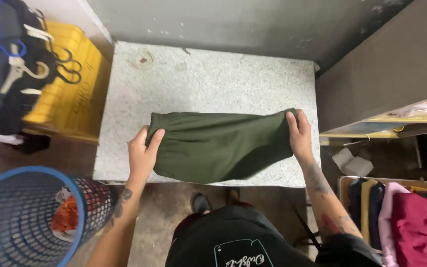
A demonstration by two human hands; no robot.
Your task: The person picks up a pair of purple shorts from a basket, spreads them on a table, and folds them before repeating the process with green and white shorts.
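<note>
Both hands (pixel 144 153) (pixel 300 136) grip green garment (pixel 218 146) ends

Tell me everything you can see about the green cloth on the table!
The green cloth is a dark olive garment of soft, matte fabric, folded into a wide band with gentle creases. It lies flat across the speckled grey stone table, near the front edge. Its upper edge runs almost straight, while the lower edge curves down in the middle. The left hand grips its left end, fingers curled over the fabric. The right hand pinches its right end. Nothing else touches it.
</note>
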